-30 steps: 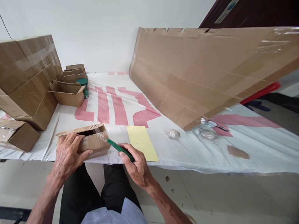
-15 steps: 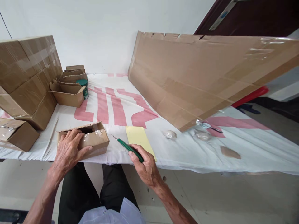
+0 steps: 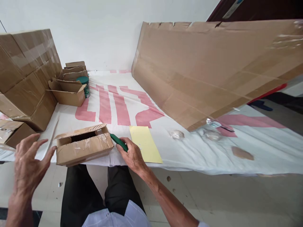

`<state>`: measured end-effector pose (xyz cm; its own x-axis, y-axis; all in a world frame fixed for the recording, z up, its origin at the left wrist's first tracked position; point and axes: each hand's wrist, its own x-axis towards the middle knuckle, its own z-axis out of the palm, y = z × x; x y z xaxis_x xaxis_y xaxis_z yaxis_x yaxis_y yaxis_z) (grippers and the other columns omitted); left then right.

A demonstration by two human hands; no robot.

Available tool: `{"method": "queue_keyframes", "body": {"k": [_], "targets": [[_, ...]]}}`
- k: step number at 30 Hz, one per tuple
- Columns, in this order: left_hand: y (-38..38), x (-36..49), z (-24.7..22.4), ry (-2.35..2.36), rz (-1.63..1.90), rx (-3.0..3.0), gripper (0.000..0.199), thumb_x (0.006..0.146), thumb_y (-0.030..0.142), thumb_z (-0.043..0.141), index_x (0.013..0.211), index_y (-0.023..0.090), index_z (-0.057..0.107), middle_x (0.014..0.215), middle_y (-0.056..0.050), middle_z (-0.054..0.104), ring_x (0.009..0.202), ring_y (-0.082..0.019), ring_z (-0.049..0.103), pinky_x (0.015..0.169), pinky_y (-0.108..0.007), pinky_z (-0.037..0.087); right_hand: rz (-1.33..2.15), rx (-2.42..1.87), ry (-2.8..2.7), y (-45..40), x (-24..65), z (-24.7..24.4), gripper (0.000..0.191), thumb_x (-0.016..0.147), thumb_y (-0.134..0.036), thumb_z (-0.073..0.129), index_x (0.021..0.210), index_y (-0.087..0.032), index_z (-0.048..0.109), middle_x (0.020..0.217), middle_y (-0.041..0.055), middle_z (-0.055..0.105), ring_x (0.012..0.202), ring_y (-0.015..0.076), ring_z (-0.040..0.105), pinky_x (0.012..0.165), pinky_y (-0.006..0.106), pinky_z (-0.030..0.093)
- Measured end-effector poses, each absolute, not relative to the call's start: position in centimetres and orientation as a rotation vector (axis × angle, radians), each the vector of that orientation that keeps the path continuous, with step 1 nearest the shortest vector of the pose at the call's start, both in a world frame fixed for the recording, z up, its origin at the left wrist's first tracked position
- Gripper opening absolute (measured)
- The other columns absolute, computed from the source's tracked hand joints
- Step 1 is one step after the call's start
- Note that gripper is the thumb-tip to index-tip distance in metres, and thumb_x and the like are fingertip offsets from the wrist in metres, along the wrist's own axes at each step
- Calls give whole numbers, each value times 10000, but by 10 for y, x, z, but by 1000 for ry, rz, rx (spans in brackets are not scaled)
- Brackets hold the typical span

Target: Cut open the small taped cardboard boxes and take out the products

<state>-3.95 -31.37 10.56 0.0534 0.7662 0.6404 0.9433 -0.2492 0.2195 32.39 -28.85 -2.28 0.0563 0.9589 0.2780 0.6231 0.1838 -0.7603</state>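
A small brown cardboard box (image 3: 85,149) lies at the table's front edge, its top slit partly open along a ragged line. My right hand (image 3: 133,156) is wrapped round a green utility knife (image 3: 119,142), held at the box's right end; the blade is hidden by the box edge. My left hand (image 3: 29,160) is off the box, fingers spread, just left of it with nothing in it. Right of the knife a yellow sheet of paper (image 3: 146,145) lies flat on the cloth.
Stacked taped boxes (image 3: 28,78) stand at the left, with an open box (image 3: 68,96) and a green-lidded can (image 3: 86,86) behind. A large cardboard sheet (image 3: 201,72) leans at the right. Near it lie a magnifying glass (image 3: 215,124) and a wrapped lump (image 3: 177,134).
My left hand has let go of the box and moved left, its fingers spreading. My right hand has brought the knife left to the box's right end.
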Motion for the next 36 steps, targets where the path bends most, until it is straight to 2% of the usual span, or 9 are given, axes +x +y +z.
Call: {"method": "queue_keyframes", "body": {"k": [6,9,13,16,20,23,27,31,36], "targets": [[-302,-86,75,-2161,-1075,-2358,563,882,799,679,1121,301,789,1548,-114,622,1425,-429,606,1103,-602,575,483,-1592,-1725,-272,321,-36,251,984,-364,569,1160,-224,679,1058,96,788,907,258,747,774,341,526],[-299,-87,59,-2252,-1178,-2552,557,903,772,686,1141,279,789,1596,-139,596,1479,-435,563,1080,-573,599,418,-1620,-1770,-266,320,-44,255,989,-337,564,1172,-206,685,1050,95,778,875,246,724,748,330,509],[-301,-80,51,-2204,-1576,-2559,495,898,680,774,1187,279,740,1670,-159,513,1509,-434,538,1130,-591,574,387,-1613,-1821,-257,319,-55,240,977,-300,584,1160,-195,700,1054,105,765,896,242,696,773,333,523],[-299,-73,52,-2086,-1755,-2671,679,809,750,832,1294,298,682,1728,-193,426,1550,-459,486,1147,-602,562,397,-1507,-1791,-252,320,-51,231,1002,-323,562,1112,-191,717,1046,123,748,986,271,682,865,384,556],[-289,-60,56,-2019,-1560,-2889,939,698,811,882,1433,288,619,1703,-231,443,1568,-480,453,1160,-599,552,534,-1249,-1626,-250,325,-12,329,1098,-417,481,1122,-198,725,1107,119,733,1063,259,697,902,388,583],[-282,-51,59,-1968,-1391,-2948,908,727,799,863,1414,247,645,1590,-222,562,1531,-470,491,1184,-585,526,611,-1075,-1682,-253,324,24,335,1111,-445,519,1218,-209,731,1199,109,722,1088,238,702,925,379,594],[-279,-46,60,-1891,-1323,-2952,769,808,753,813,1368,248,663,1429,-162,671,1412,-416,598,1158,-527,545,591,-945,-1874,-257,315,47,291,1089,-347,576,1299,-215,727,1212,109,702,1073,222,694,934,390,609],[-279,-45,62,-1931,-1336,-2945,725,798,701,841,1352,265,672,1420,-147,680,1363,-410,625,1117,-520,569,522,-919,-1902,-255,308,47,221,1061,-263,618,1236,-231,750,1124,92,716,1044,226,695,937,410,612],[-279,-43,65,-1972,-1374,-2935,661,797,643,858,1312,271,675,1403,-130,680,1352,-392,628,1117,-503,568,525,-893,-1935,-248,308,51,244,1034,-200,615,1238,-238,745,1038,70,726,982,217,686,895,391,604]]}}
